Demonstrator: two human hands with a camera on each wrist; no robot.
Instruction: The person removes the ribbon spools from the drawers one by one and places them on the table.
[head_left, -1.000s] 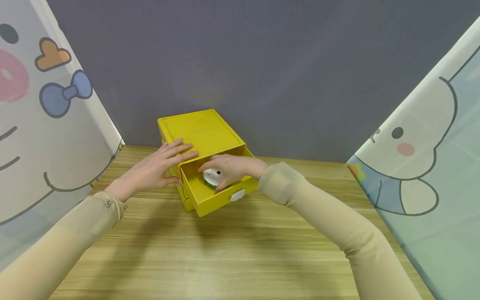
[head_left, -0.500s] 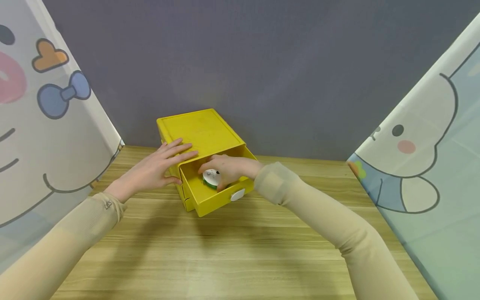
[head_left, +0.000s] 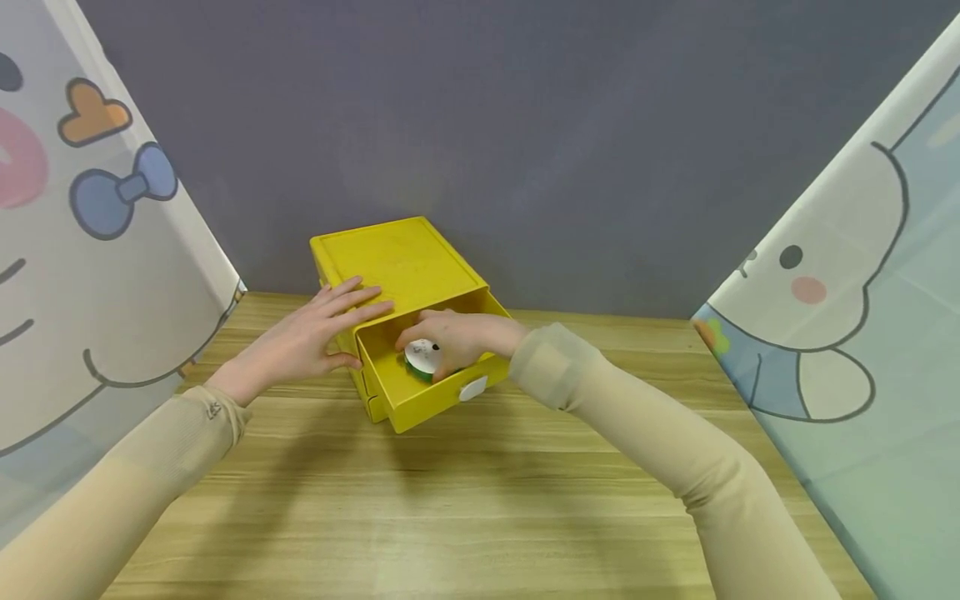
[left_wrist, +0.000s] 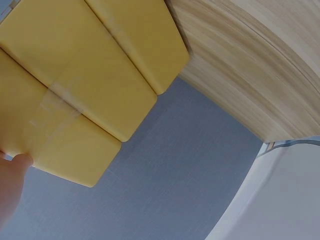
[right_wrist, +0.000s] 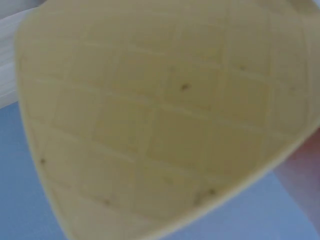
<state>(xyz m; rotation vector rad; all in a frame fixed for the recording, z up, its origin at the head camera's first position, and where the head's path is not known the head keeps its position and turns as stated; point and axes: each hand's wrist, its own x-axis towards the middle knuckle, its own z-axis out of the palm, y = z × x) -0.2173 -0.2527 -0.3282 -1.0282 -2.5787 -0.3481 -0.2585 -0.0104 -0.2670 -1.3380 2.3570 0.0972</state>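
Note:
A yellow drawer box (head_left: 397, 262) stands on the wooden table with its top drawer (head_left: 427, 410) pulled out. My left hand (head_left: 307, 337) rests with spread fingers on the box's top and left side; in the left wrist view a fingertip (left_wrist: 22, 161) touches the yellow side (left_wrist: 95, 65). Inside the drawer, my right hand (head_left: 461, 337) curls its thumb and fingers round a round white-topped, green-edged object (head_left: 422, 357). The right wrist view is mostly filled by a blurred yellow surface (right_wrist: 165, 110) with a grid pattern, and part of the hand shows at its right edge.
The wooden table (head_left: 450, 517) spreads in front of the box. A grey backdrop (head_left: 525, 150) stands close behind it. Cartoon-printed panels flank the table at left (head_left: 150, 283) and right (head_left: 847, 317). A white handle (head_left: 473, 388) sticks out from the drawer front.
The right hand and sleeve have shifted slightly left, with the hand further over the round object's right side. The left hand stays on the box, and the drawer remains out.

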